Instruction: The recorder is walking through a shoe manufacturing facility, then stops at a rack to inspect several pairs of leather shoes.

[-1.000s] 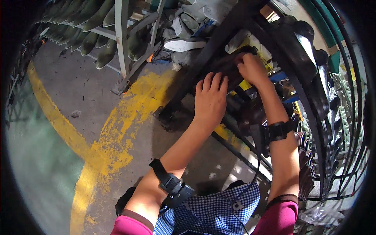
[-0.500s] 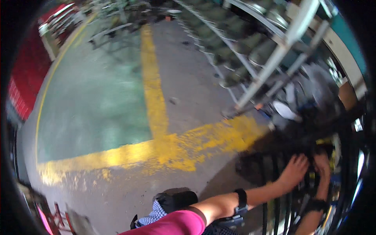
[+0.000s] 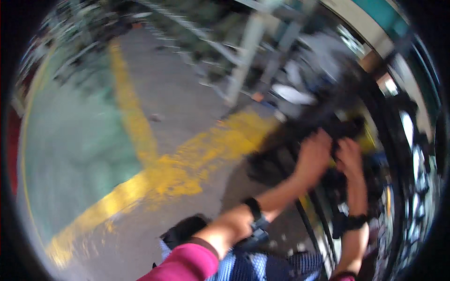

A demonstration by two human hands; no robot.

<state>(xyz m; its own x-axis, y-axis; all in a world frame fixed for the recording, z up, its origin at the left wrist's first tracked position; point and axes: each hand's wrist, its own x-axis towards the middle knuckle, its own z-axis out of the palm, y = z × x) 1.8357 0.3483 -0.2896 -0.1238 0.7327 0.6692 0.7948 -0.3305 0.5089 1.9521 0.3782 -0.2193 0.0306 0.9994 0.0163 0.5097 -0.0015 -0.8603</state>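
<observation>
My left hand (image 3: 315, 151) reaches in from the lower left, past a pink sleeve and a black wristband. Its blurred fingers bend closed over a dark, black-framed assembly (image 3: 295, 133), where several thin black bars (image 3: 307, 220) slant down toward my lap. Close beside it on the right, my right hand (image 3: 350, 157) curls its fingers inward at the same dark part. Whatever lies between the fingers of either hand is hidden by blur and shadow. A yellow piece (image 3: 368, 136) shows just beyond my right hand.
Ahead, a rack (image 3: 248, 51) carries rows of dark rounded parts. White and grey items (image 3: 293, 93) are heaped by its foot. Worn yellow lines (image 3: 173, 173) cross the grey floor beside a green area (image 3: 79, 150). A thick black upright (image 3: 391, 140) stands at the right.
My view has swung to the right, so the floor and rack slide left. Both hands now appear higher and further left in the picture, still close together at the black assembly.
</observation>
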